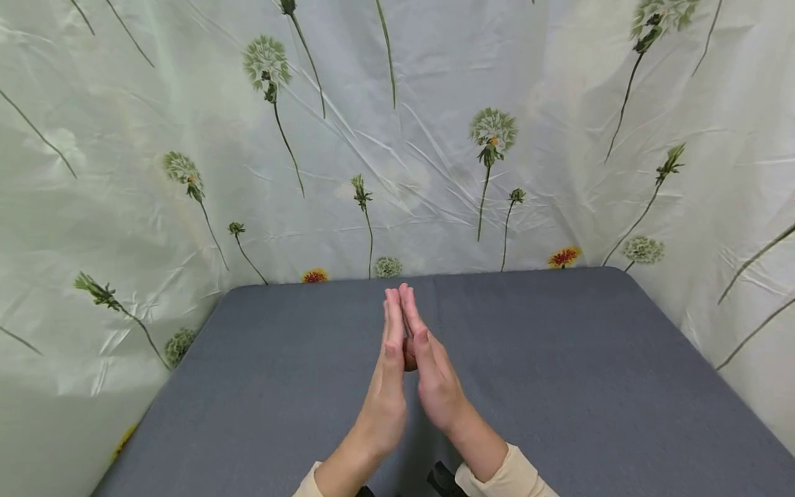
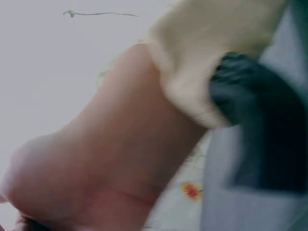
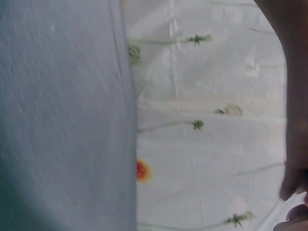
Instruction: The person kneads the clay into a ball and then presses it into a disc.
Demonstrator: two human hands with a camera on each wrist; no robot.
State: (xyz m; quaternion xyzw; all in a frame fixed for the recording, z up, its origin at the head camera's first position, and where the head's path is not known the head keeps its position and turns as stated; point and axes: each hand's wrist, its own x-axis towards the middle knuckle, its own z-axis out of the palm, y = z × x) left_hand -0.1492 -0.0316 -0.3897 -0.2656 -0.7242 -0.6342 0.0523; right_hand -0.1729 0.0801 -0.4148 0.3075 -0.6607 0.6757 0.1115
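The left hand (image 1: 386, 386) and the right hand (image 1: 435, 376) stand palm to palm above the middle of the grey table (image 1: 261, 373), fingers straight and fingertips touching, thumbs tucked between the palms. Neither hand grasps anything, both lie flat against each other, and no object shows on the table near them, so the work in hand appears to be at a resting or marking pose with no handling begun. The flower-printed sheet (image 1: 559, 138) hangs behind and to both sides.
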